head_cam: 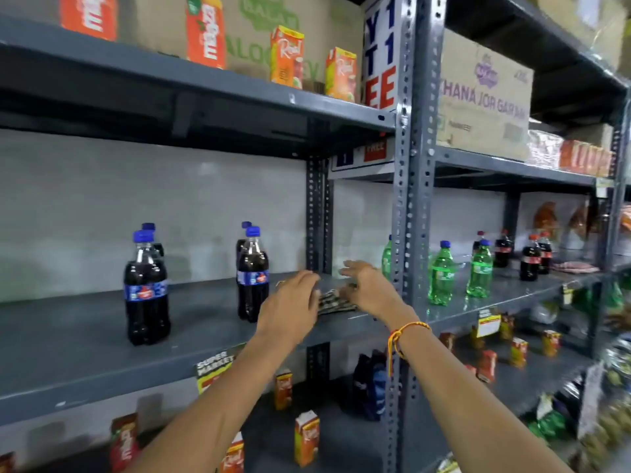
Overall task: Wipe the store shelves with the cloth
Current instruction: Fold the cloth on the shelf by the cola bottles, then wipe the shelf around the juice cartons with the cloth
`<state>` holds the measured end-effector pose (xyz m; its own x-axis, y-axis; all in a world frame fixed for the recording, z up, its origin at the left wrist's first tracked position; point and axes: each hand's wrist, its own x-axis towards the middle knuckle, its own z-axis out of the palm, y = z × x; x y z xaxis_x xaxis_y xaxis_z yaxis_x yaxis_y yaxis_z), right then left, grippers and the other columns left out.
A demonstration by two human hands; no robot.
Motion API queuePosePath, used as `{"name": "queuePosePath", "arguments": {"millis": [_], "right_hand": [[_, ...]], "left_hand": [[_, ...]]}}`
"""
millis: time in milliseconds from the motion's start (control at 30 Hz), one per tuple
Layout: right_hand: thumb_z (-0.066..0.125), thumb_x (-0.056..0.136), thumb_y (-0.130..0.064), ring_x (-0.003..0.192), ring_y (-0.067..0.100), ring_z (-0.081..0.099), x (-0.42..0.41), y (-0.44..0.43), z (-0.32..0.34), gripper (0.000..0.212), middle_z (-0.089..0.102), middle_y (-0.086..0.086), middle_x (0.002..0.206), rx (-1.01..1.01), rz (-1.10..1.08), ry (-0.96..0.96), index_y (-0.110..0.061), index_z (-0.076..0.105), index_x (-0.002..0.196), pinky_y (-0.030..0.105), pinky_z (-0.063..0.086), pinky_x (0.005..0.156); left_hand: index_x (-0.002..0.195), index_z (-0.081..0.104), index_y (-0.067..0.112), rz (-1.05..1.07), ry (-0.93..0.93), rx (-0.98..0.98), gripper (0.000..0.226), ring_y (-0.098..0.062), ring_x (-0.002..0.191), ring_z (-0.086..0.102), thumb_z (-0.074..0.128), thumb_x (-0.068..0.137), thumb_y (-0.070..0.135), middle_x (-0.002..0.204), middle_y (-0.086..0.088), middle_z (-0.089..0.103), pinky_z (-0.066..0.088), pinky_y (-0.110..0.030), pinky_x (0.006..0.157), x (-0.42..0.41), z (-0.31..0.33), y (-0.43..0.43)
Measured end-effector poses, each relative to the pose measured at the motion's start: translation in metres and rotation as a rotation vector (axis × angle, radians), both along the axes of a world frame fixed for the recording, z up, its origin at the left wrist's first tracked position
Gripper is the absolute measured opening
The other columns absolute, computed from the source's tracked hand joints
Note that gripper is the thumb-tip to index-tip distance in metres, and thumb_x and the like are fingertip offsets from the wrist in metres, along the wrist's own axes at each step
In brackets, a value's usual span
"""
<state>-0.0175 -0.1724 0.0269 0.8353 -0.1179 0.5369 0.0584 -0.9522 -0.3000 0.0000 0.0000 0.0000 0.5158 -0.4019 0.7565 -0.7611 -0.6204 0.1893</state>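
A checked dark-and-light cloth (333, 299) lies bunched on the grey metal shelf (85, 343) at chest height, near the upright post. My left hand (290, 307) rests on the cloth's left side with fingers curled over it. My right hand (367, 285) is at the cloth's right end, fingers spread, thumb side touching the fabric. A red-and-yellow thread is tied round my right wrist. Part of the cloth is hidden under both hands.
Dark cola bottles (252, 273) stand just left of my hands, more (146, 288) further left. A perforated steel post (409, 186) rises right of the cloth. Green bottles (440, 274) stand beyond it. Juice cartons (306, 438) sit on the lower shelf, boxes above.
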Motion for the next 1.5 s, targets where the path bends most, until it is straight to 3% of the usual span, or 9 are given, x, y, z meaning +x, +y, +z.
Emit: {"name": "queuePosePath", "arguments": {"millis": [100, 267, 667, 833, 1000, 1133, 1267, 1367, 1500], "right_hand": [[0.064, 0.085, -0.030, 0.141, 0.026, 0.025, 0.010, -0.012, -0.010, 0.058, 0.035, 0.007, 0.151, -0.101, 0.053, 0.181, -0.015, 0.042, 0.137, 0.038, 0.022, 0.117], [0.064, 0.083, -0.030, 0.118, 0.028, 0.054, 0.018, -0.016, -0.021, 0.040, 0.062, 0.007, 0.127, 0.004, 0.109, 0.301, -0.029, 0.056, 0.122, 0.040, 0.045, 0.101], [0.045, 0.077, 0.009, 0.109, 0.037, 0.056, 0.006, 0.000, -0.041, 0.052, 0.070, 0.014, 0.109, 0.016, 0.010, -0.136, -0.021, 0.063, 0.115, 0.045, 0.054, 0.086], [0.048, 0.072, 0.011, 0.102, 0.025, 0.062, -0.036, 0.042, -0.049, 0.052, 0.072, 0.006, 0.109, 0.145, 0.205, -0.353, -0.017, 0.067, 0.111, 0.033, 0.049, 0.093], [0.056, 0.076, 0.016, 0.074, -0.026, 0.056, -0.091, 0.124, -0.078, 0.044, 0.065, -0.023, 0.085, 0.547, 0.536, -0.185, -0.020, 0.070, 0.098, -0.006, 0.040, 0.069], [0.059, 0.079, 0.007, 0.073, -0.022, 0.058, -0.112, 0.206, -0.125, 0.055, 0.064, -0.041, 0.069, 0.609, 0.776, 0.058, -0.047, 0.063, 0.087, -0.001, 0.043, 0.065], [0.066, 0.080, -0.025, 0.083, -0.021, 0.058, -0.115, 0.310, -0.182, 0.028, 0.069, -0.026, 0.091, 0.593, 0.838, 0.213, -0.032, 0.066, 0.107, 0.011, 0.045, 0.073], [0.072, 0.074, -0.045, 0.101, -0.010, 0.055, -0.124, 0.393, -0.223, 0.061, 0.059, -0.018, 0.112, 0.528, 0.856, 0.320, -0.030, 0.050, 0.129, 0.006, 0.042, 0.083], [0.065, 0.080, -0.035, 0.114, 0.022, 0.056, -0.132, 0.510, -0.279, 0.055, 0.061, -0.001, 0.128, 0.264, 0.888, 0.343, -0.032, 0.046, 0.131, 0.039, 0.048, 0.095]], "left_hand": [[0.131, 0.044, 0.019, 0.066, 0.213, 0.147, 0.041, -0.028, 0.123, 0.045, 0.046, 0.091, 0.015, 0.141, -0.006, 0.044, 0.043, -0.043, 0.098, 0.020, -0.015, -0.011], [0.125, 0.053, 0.021, 0.158, 0.305, 0.181, 0.036, -0.035, 0.108, 0.055, 0.049, 0.090, 0.015, 0.123, -0.017, 0.059, 0.047, -0.039, 0.087, 0.030, -0.020, -0.021], [0.109, 0.065, 0.005, 0.073, 0.208, -0.145, 0.034, -0.032, 0.103, 0.059, 0.057, 0.080, -0.009, 0.113, -0.017, 0.065, 0.037, -0.022, 0.096, 0.015, -0.023, -0.019], [0.108, 0.066, 0.006, 0.017, -0.011, -0.279, 0.035, -0.026, 0.107, 0.053, 0.060, 0.077, -0.010, 0.116, -0.011, 0.062, 0.036, -0.024, 0.096, -0.040, -0.021, 0.037], [0.104, 0.068, 0.008, 0.021, -0.032, -0.236, 0.030, -0.014, 0.107, 0.055, 0.059, 0.076, 0.006, 0.113, -0.004, 0.063, 0.042, -0.030, 0.095, -0.105, -0.039, 0.138], [0.104, 0.068, 0.007, 0.169, 0.102, -0.133, 0.029, -0.009, 0.107, 0.052, 0.061, 0.077, 0.007, 0.113, 0.003, 0.059, 0.040, -0.016, 0.094, -0.149, -0.072, 0.233], [0.107, 0.067, 0.012, 0.358, 0.245, -0.137, 0.028, -0.010, 0.109, 0.050, 0.061, 0.079, 0.008, 0.112, 0.008, 0.055, 0.036, -0.012, 0.092, -0.177, -0.123, 0.331], [0.108, 0.067, 0.012, 0.457, 0.337, -0.204, 0.029, -0.010, 0.110, 0.051, 0.063, 0.082, 0.001, 0.116, 0.003, 0.059, 0.039, -0.012, 0.088, -0.193, -0.164, 0.403], [0.103, 0.070, 0.010, 0.476, 0.436, -0.296, 0.027, -0.010, 0.104, 0.056, 0.058, 0.078, 0.011, 0.111, -0.008, 0.065, 0.046, -0.020, 0.086, -0.204, -0.230, 0.506]]}}
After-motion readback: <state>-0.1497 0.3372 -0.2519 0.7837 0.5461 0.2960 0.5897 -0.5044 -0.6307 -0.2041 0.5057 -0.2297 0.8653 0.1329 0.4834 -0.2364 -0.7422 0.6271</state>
